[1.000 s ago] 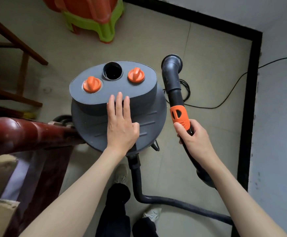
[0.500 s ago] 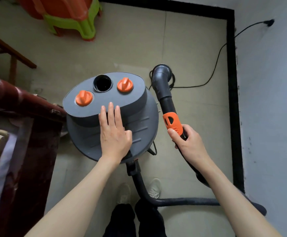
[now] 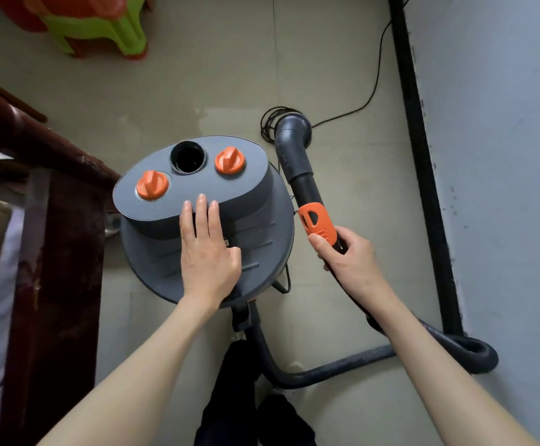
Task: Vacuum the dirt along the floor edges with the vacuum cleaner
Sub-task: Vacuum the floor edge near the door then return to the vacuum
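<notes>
- The vacuum cleaner (image 3: 207, 220) stands on the tiled floor (image 3: 230, 75) in the middle of the view, seen from above: a round grey body with an oval top, two orange knobs (image 3: 152, 185) and an open round port (image 3: 187, 156) between them.
- The wand (image 3: 304, 185), a black tube with an orange collar (image 3: 317, 223), lies just beside the body at 3 o'clock.
- Its long axis runs from about 5 o'clock near the right hand up to 11 o'clock, and its grey mouth end (image 3: 293, 130) points toward 12 o'clock, close to the coiled black cord (image 3: 270, 120).
- The ribbed hose (image 3: 342, 365) leaves the body at 6 o'clock, sweeps toward 4 o'clock, and loops back at the black skirting strip (image 3: 423, 188) along the pale wall (image 3: 503, 156).
- The left hand (image 3: 207, 252) rests flat on the vacuum's top, fingers straight and together, holding nothing.
- The right hand (image 3: 349, 259) has its grip curled round the wand just below the orange collar.
- A dark wooden frame (image 3: 53, 220) sits at 9 o'clock, and stacked orange and green plastic stools (image 3: 95, 24) at 11 o'clock.
- Compared with half a second ago, the view sits nearer the wall: the skirting and wall fill more of the right side, the hose loop at 4 o'clock shows in full, and both hands keep their places on the body and the wand.
</notes>
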The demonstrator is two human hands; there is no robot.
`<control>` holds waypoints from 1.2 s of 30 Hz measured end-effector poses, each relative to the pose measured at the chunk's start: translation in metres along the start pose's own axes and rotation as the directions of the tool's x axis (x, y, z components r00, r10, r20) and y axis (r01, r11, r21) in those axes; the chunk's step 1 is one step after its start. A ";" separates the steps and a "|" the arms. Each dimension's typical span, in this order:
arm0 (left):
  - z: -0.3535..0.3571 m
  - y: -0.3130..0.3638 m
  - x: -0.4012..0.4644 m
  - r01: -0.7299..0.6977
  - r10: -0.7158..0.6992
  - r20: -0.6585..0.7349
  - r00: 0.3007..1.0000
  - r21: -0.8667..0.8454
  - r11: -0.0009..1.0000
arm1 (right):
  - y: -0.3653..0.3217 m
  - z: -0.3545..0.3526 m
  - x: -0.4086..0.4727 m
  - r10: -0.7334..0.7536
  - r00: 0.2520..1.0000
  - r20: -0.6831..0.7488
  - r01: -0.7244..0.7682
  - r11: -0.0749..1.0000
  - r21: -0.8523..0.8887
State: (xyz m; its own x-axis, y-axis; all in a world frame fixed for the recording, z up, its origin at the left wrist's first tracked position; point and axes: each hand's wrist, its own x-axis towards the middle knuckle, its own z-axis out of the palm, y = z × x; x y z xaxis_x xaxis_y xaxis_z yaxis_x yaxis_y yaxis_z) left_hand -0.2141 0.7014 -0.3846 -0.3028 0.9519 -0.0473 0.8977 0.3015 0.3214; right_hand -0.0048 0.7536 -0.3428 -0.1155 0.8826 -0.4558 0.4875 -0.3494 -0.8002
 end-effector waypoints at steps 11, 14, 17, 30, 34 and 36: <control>0.015 0.018 -0.102 -0.020 0.019 0.022 1.000 0.012 1.000 | 0.063 -0.011 -0.096 0.044 0.997 -0.063 -0.040 0.997 0.062; 0.015 0.024 -0.119 -0.036 0.033 0.069 0.997 0.042 0.998 | 0.069 -0.012 -0.115 0.066 0.993 -0.102 -0.057 0.994 0.091; 0.009 0.027 -0.132 -0.054 0.039 0.171 0.984 0.087 0.995 | 0.065 -0.012 -0.144 0.074 0.984 -0.164 -0.053 0.990 0.127; -0.111 0.149 -0.207 -0.403 0.558 0.455 0.693 -0.397 0.825 | -0.001 -0.116 -0.335 0.094 0.876 -0.474 0.094 0.930 0.356; -0.148 0.226 -0.277 -0.545 0.768 0.472 0.433 -0.542 0.640 | -0.006 -0.163 -0.433 0.112 0.785 -0.609 0.183 0.898 0.400; -0.171 0.263 -0.322 -0.540 0.826 0.476 0.303 -0.628 0.560 | -0.004 -0.181 -0.490 0.118 0.728 -0.676 0.230 0.886 0.403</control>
State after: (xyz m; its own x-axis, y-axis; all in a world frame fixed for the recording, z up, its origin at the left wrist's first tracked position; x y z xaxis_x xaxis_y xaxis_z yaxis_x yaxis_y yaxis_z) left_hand 0.0648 0.4648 -0.1227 0.8021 0.5632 -0.1988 0.4649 -0.3797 0.7999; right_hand 0.2064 0.3793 -0.0454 0.5584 0.8134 -0.1627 0.0564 -0.2329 -0.9709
